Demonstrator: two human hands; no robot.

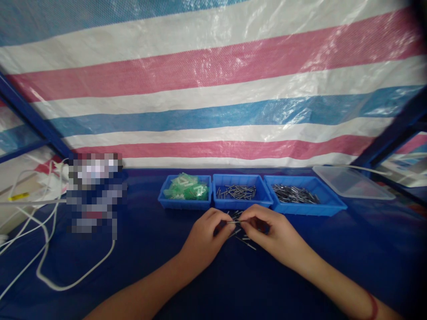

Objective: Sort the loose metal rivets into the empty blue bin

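Note:
My left hand (209,232) and my right hand (271,231) meet over the blue tabletop, each with thumb and forefinger pinched. Between their fingertips runs a thin metal pin (236,222), held level at both ends. Its exact kind is too small to make out. Under and around the fingers lie several loose metal pins (247,243), partly covered by my hands. Just beyond, the middle blue bin (245,205) holds short metal pins (238,192).
The left blue bin (185,204) contains green and clear plastic bags (187,187); the right one (307,210) is filled with dark metal pins (295,194). Behind it lies a translucent lid (355,182). White cables (50,280) trail at left. A striped sheet (213,102) hangs behind.

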